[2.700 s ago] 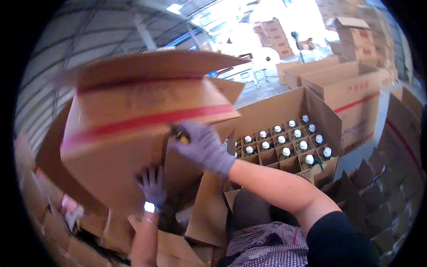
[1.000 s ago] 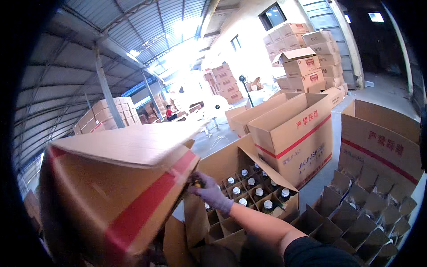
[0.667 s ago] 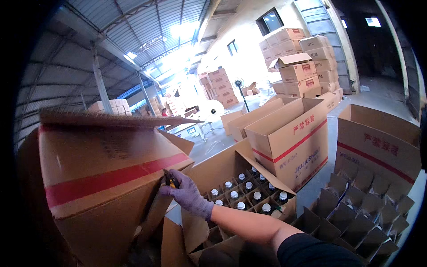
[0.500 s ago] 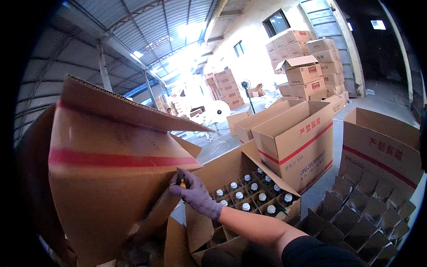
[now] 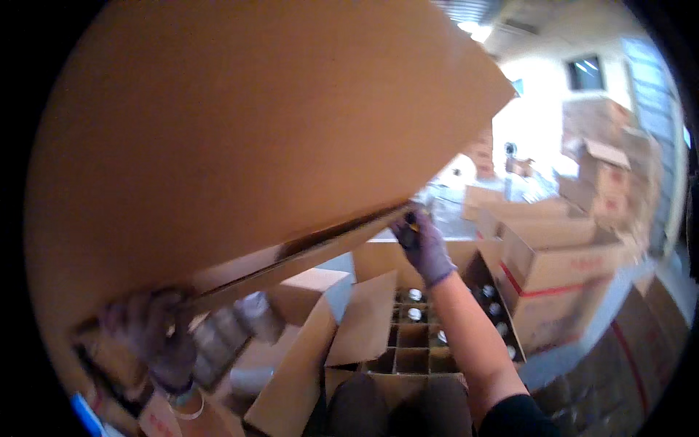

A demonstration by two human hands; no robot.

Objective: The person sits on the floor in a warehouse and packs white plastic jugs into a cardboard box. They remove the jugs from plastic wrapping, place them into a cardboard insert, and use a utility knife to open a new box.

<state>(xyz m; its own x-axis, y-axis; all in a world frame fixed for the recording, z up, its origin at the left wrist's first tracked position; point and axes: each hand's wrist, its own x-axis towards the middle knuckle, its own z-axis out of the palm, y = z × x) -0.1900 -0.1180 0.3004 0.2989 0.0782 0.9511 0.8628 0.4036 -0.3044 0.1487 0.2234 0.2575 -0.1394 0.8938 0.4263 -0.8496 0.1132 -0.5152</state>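
A big cardboard box [image 5: 255,131] is held up tilted and fills the upper left of the view. My gloved left hand [image 5: 156,339] grips its lower edge at the left, with the fingers wrapped over the cardboard. At the box's right corner, my gloved right hand [image 5: 426,251] is closed on the edge; a small yellow and dark spot shows at its fingers, too blurred to name. Below sits an open carton [image 5: 364,324] with cardboard dividers [image 5: 413,339]. White-capped bottles [image 5: 415,315] stand in some of its cells, and my right forearm hides part of them.
Pale wrapped items [image 5: 258,317] lie in the lower left, beneath the raised box. Open cartons [image 5: 553,284] with a red stripe stand to the right. Stacked boxes [image 5: 608,175] are by the back wall. A brown divided carton [image 5: 597,371] is blurred at the lower right.
The big box has been lifted and tilted toward me, covering more of the view. My left hand has come into sight on its lower edge. The view has swung left.
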